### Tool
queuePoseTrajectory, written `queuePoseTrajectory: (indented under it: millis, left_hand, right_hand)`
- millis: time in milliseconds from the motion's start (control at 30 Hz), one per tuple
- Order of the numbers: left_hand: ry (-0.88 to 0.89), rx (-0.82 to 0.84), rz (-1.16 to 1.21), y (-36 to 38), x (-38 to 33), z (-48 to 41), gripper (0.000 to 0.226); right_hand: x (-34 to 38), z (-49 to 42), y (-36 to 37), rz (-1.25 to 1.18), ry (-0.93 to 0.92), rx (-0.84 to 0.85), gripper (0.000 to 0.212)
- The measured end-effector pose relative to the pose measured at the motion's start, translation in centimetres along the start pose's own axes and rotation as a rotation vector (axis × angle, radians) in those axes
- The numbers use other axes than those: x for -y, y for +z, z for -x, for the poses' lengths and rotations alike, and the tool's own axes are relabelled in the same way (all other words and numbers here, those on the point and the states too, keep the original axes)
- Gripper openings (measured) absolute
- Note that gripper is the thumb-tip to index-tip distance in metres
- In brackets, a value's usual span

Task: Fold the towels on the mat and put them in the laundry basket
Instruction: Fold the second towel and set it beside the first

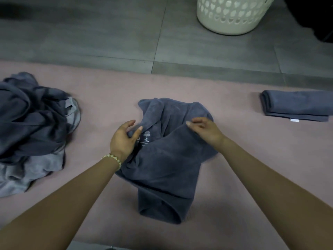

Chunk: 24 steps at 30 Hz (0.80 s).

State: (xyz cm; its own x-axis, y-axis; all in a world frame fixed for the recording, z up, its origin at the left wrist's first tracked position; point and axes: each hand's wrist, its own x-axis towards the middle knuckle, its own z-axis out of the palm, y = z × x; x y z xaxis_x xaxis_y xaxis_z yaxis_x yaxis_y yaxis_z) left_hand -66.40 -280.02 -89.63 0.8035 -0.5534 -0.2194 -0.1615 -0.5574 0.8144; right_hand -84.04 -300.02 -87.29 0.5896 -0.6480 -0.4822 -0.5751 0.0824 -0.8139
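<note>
The crumpled towel (167,165) lies lengthwise near-to-far on the mat (252,159) (laundry basket (232,15) far right), its far end pinched by the left hand (123,139) and right hand (206,131), both equally close.

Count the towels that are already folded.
1: a folded towel at the right edge of the mat. The inside of the laundry basket is out of view, so more may hide there.
</note>
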Motion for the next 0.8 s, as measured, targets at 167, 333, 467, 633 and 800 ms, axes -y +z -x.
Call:
queuePoseTrajectory:
  millis: [167,333,467,633,800]
  left_hand:
    - [-0.084,0.175,0.045,2.2,-0.6,-2.6,0.05]
    - [-0.137,0.144,0.065,2.4,-0.1,-4.7,0.047]
    - [-0.069,0.189,0.117,2.7,-0.8,-5.6,0.034]
    - [0.035,0.165,0.227,2.9,-2.3,-6.3,0.014]
    - [0.072,0.296,0.38,2.4,-3.0,-5.1,0.024]
  right_hand:
    - [-1.3,-1.9,2.3,0.15,-0.041,-0.042,0.05]
    - [-1.4,-3.0,2.7,0.27,-0.175,-0.13,0.035]
    - [0.9,-3.1,3.1,0.182,-0.366,0.094,0.044]
    - [4.8,-4.5,4.4,0.11,-0.453,0.161,0.015]
    - [6.2,-5.1,5.3,0.112,-0.402,0.25,0.025]
